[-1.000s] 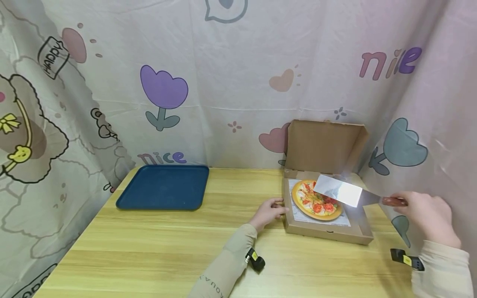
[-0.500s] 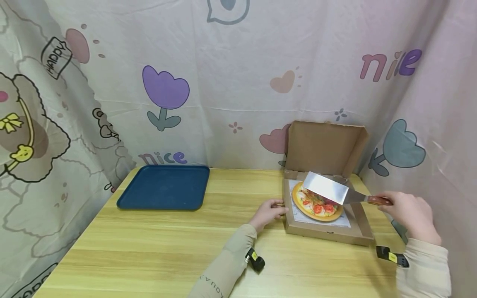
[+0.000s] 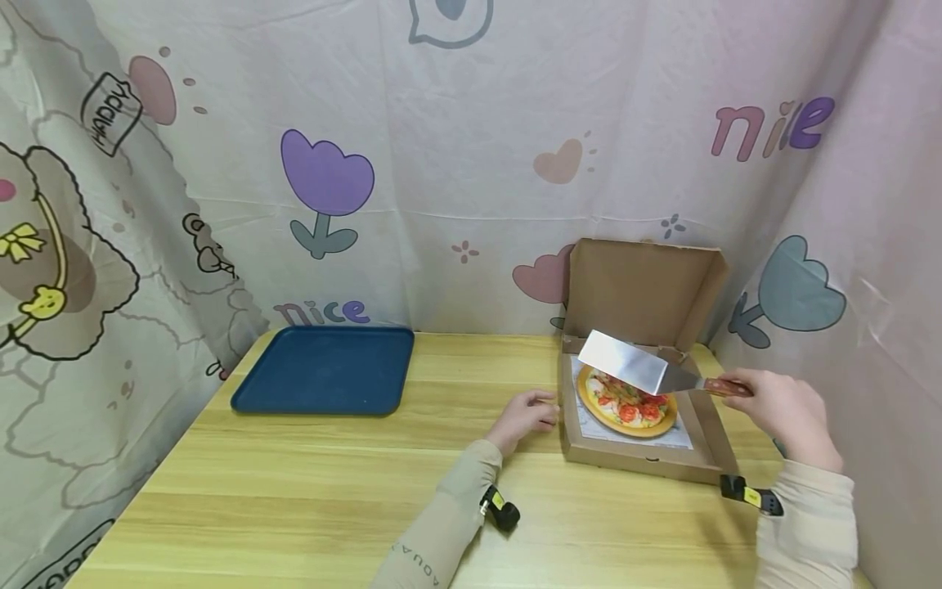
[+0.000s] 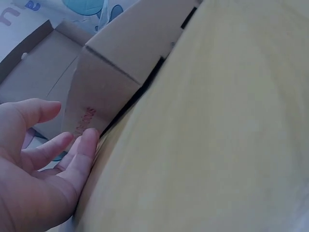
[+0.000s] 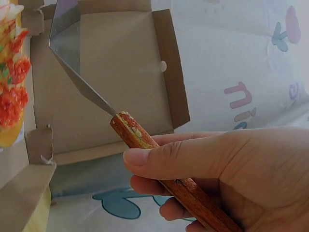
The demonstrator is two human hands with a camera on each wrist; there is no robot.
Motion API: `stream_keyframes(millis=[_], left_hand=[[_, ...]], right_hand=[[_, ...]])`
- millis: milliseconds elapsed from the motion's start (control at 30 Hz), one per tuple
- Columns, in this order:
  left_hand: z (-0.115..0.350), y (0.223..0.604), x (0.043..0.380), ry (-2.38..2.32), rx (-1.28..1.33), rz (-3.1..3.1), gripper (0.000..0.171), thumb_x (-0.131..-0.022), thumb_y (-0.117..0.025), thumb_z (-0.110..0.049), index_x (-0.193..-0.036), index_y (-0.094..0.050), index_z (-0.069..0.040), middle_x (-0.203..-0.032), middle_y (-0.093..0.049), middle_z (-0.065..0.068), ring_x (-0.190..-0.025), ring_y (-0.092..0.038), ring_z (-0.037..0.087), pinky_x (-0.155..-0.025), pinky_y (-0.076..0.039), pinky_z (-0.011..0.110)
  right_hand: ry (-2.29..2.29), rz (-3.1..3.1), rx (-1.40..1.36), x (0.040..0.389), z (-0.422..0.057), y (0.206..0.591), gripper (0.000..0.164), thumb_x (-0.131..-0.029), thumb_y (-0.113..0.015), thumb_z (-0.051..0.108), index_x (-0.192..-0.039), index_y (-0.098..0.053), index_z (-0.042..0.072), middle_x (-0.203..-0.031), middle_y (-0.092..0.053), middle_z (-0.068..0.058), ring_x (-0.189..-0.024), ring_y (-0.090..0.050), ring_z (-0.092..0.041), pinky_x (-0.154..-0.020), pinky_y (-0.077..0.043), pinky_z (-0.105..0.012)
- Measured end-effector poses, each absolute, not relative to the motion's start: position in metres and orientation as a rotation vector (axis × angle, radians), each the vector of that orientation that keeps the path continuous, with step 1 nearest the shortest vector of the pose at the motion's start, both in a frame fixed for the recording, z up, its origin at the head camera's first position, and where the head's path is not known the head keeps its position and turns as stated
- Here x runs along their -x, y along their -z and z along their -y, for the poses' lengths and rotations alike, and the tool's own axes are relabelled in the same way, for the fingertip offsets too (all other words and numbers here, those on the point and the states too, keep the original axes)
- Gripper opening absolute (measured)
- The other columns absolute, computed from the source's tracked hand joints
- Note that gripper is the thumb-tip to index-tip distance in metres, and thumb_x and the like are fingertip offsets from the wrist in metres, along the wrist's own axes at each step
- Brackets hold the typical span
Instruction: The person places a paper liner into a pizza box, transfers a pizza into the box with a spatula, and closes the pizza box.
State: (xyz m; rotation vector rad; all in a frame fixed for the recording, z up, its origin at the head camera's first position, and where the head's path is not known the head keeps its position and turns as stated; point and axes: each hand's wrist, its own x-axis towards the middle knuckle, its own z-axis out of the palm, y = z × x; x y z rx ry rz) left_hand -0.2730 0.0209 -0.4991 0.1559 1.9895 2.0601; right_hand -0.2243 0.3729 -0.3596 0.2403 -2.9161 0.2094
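Note:
My right hand (image 3: 791, 413) grips the wooden handle of a metal spatula (image 3: 625, 362), thumb along the top in the right wrist view. Its wide blade is raised over the back part of a pizza (image 3: 633, 409) and hides some of it. The pizza lies on a printed paper sheet in a cardboard pizza box (image 3: 648, 466), whose lid stands up at the back. Beside the box's left wall is my left hand (image 3: 524, 419), fingers loosely bent with nothing in them. In the left wrist view its fingertips (image 4: 89, 137) are right by the box wall.
A dark blue tray (image 3: 324, 372) lies at the back left of the wooden table (image 3: 294, 491). Printed curtains (image 3: 471, 164) stand close behind the table and along both sides.
The right hand has carried the spatula left, so its blade has passed farther over the pizza. The left hand has drawn slightly away from the box's left side.

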Motion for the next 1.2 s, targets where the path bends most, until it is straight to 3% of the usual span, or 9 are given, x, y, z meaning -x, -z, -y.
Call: stream_keyframes(millis=[200, 400, 533, 633, 733, 1100, 1200], left_hand=[[-0.006, 0.494, 0.281, -2.085, -0.118, -1.989, 0.043, -0.089, -0.06, -0.011, -0.13, -0.056, 0.002, -0.115, -0.065, 0.023, -0.081, -0.064, 0.016, -0.075, -0.059, 0.03], [0.017, 0.481, 0.287, -2.103, -0.038, -2.03, 0.047, -0.091, -0.064, -0.019, -0.133, -0.055, -0.001, -0.113, -0.065, 0.016, -0.089, -0.065, 0.023, -0.076, -0.058, 0.032], [0.035, 0.469, 0.291, -2.114, 0.003, -2.079, 0.047, -0.091, -0.064, -0.019, -0.134, -0.055, -0.002, -0.116, -0.067, 0.017, -0.102, -0.065, 0.037, -0.081, -0.057, 0.041], [0.049, 0.462, 0.294, -2.116, 0.042, -2.117, 0.047, -0.092, -0.063, -0.02, -0.135, -0.055, -0.003, -0.124, -0.065, 0.02, -0.113, -0.062, 0.041, -0.09, -0.054, 0.05], [0.063, 0.458, 0.297, -2.127, 0.087, -2.155, 0.047, -0.092, -0.062, -0.021, -0.135, -0.055, -0.004, -0.128, -0.062, 0.021, -0.116, -0.06, 0.04, -0.097, -0.05, 0.055], [0.128, 0.44, 0.292, -2.216, 0.174, -2.302, 0.051, -0.098, -0.055, -0.041, -0.134, -0.055, -0.005, -0.121, -0.065, 0.017, -0.106, -0.065, 0.028, -0.093, -0.052, 0.049], [0.144, 0.437, 0.29, -2.265, 0.236, -2.267, 0.05, -0.098, -0.054, -0.042, -0.134, -0.054, -0.007, -0.127, -0.062, 0.019, -0.112, -0.063, 0.03, -0.097, -0.05, 0.05]], right_hand=[[-0.221, 2.881, -0.26, 0.228, -0.364, 0.36, 0.031, -0.08, -0.074, 0.025, -0.107, -0.071, 0.012, -0.097, -0.071, -0.021, -0.072, -0.062, -0.035, -0.05, -0.038, -0.037], [-0.229, 2.905, -0.259, 0.228, -0.357, 0.359, 0.031, -0.08, -0.075, 0.022, -0.108, -0.071, 0.009, -0.098, -0.071, -0.022, -0.072, -0.06, -0.029, -0.053, -0.038, -0.036], [-0.237, 2.917, -0.272, 0.229, -0.354, 0.359, 0.031, -0.081, -0.075, 0.019, -0.109, -0.07, 0.006, -0.097, -0.071, -0.023, -0.071, -0.058, -0.027, -0.055, -0.038, -0.036], [-0.243, 2.923, -0.269, 0.229, -0.353, 0.359, 0.032, -0.081, -0.075, 0.018, -0.11, -0.069, 0.005, -0.096, -0.07, -0.023, -0.069, -0.056, -0.025, -0.054, -0.037, -0.034], [-0.241, 2.929, -0.257, 0.229, -0.353, 0.359, 0.033, -0.081, -0.075, 0.018, -0.111, -0.069, 0.005, -0.096, -0.07, -0.023, -0.069, -0.056, -0.025, -0.054, -0.036, -0.033], [-0.253, 2.921, -0.299, 0.234, -0.346, 0.362, 0.029, -0.081, -0.075, 0.018, -0.109, -0.07, 0.008, -0.095, -0.071, -0.02, -0.072, -0.06, -0.028, -0.055, -0.039, -0.037], [-0.26, 2.924, -0.311, 0.234, -0.344, 0.362, 0.028, -0.082, -0.075, 0.018, -0.108, -0.07, 0.009, -0.092, -0.071, -0.018, -0.07, -0.059, -0.027, -0.054, -0.038, -0.035]])
